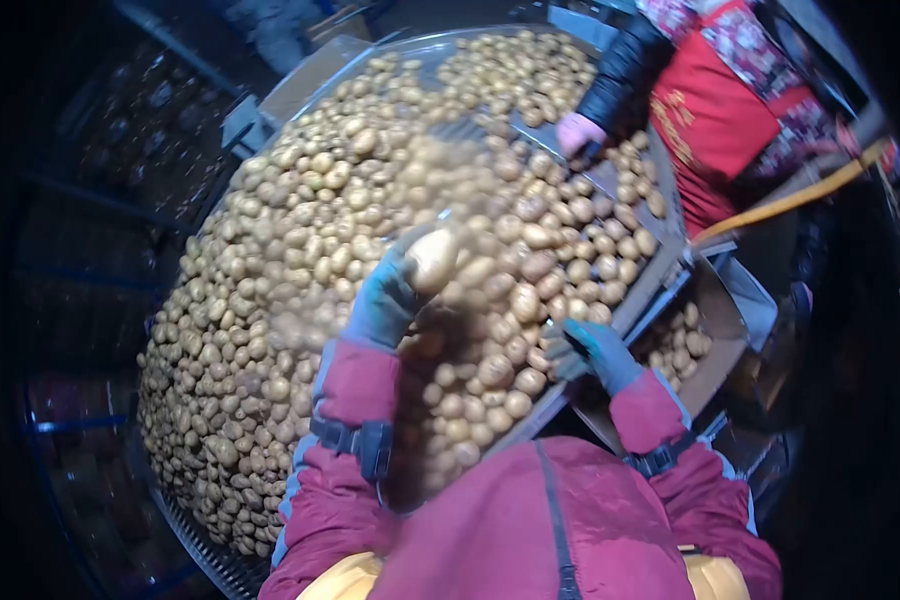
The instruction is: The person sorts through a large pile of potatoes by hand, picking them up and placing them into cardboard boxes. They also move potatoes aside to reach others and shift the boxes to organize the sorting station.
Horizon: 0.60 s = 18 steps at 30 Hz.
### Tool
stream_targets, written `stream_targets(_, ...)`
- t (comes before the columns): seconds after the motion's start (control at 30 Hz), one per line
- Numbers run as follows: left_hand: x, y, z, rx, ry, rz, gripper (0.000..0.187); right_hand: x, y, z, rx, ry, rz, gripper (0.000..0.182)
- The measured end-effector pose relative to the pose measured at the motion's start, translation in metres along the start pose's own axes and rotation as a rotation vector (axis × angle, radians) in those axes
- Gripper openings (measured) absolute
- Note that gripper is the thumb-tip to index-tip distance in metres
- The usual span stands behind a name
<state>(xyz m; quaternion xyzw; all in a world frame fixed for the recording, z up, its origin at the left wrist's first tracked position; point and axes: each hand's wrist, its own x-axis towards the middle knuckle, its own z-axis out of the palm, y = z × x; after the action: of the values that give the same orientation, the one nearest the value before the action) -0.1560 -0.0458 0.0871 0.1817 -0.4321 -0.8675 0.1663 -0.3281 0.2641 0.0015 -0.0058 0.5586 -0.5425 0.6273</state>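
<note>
My left hand [383, 298], in a grey-green glove, is closed around a large pale potato [434, 260] and holds it up above the heap. Below and around it, loose potatoes [345, 175] cover a wide table. My right hand [592, 352], gloved the same way, is low at the table's near right edge. Its fingers are apart and reach over the potatoes there, with nothing visible in them. Some potatoes [525, 300] lie just beyond its fingertips. Lens smears blur parts of the heap.
A metal rim [650, 290] borders the table on the right. Beneath it stands a cardboard box [715, 355] with potatoes inside. Across the table, a person in a red apron [715, 110] reaches a pink-gloved hand [579, 135] over the potatoes. A yellow strap or hose [795, 195] crosses at right.
</note>
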Motion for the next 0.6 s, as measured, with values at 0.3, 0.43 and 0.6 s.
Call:
stream_targets(0.3,-0.070,-0.068,0.152,0.482,-0.205,-0.342,0.059,-0.038,0.015,0.020,0.277,-0.078,-0.339,0.030)
stream_targets(0.43,-0.068,-0.096,0.137,0.532,-0.098,-0.316,0.050,-0.099,0.027,-0.043,0.261,-0.062,-0.343,0.031)
stream_targets(0.6,-0.060,-0.112,0.139,0.561,-0.080,-0.375,0.046,-0.166,0.070,-0.152,0.222,0.169,-0.455,0.027)
